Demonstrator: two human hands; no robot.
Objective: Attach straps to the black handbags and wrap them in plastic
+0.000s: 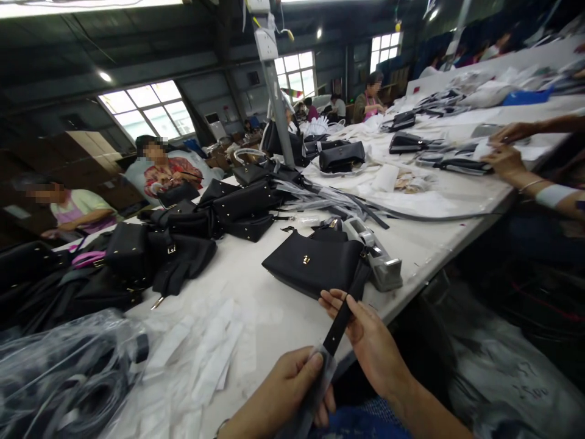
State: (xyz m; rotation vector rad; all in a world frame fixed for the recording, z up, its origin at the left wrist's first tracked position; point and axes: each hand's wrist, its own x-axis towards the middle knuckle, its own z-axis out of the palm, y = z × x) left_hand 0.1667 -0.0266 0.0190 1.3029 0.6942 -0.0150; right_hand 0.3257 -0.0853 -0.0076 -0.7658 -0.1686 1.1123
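A black handbag (313,262) with a small gold clasp lies flat on the white table. From its right side a black strap (337,329) runs down towards me. My left hand (304,378) is closed round the strap's lower part, where a translucent plastic sleeve (328,361) covers it. Higher up, my right hand (365,323) pinches the bare strap between thumb and fingers, close to the bag's lower edge. Just beyond the bag, a grey tape dispenser (384,268) stands near the table edge. The strap's far end below my left hand is hard to make out.
Black bags (247,207) are heaped across the table's left and middle. A clear plastic bag of coiled straps (91,378) and white paper strips (205,353) lie at the near left. Plastic-wrapped straps (329,198) stretch behind the dispenser. A co-worker's hands (507,152) work at the right.
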